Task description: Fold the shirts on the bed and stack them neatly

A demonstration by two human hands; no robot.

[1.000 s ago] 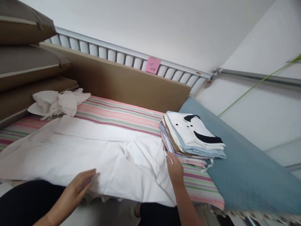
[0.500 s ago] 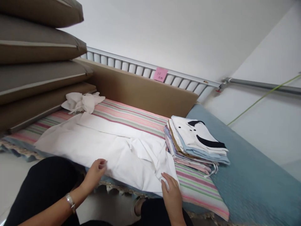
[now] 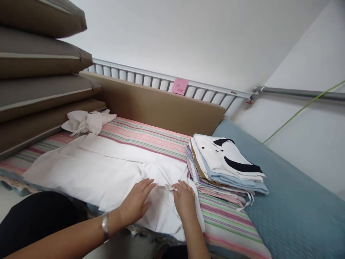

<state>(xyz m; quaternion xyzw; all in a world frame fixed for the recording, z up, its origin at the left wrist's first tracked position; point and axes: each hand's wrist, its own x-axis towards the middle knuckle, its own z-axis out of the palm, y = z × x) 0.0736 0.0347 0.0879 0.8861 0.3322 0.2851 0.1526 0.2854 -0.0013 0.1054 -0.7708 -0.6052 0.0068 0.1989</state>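
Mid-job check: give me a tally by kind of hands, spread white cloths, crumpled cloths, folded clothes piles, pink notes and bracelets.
Hands: 2, left hand and right hand
Spread white cloth: 1
Crumpled pale cloth: 1
Folded clothes pile, counted whole: 1
Pink note: 1
Silver bracelet: 1
Total: 7

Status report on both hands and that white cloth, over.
Left hand and right hand on white cloth; grip unclear. Cloth spread, creased around the hands. Folded clothes stack close at right.
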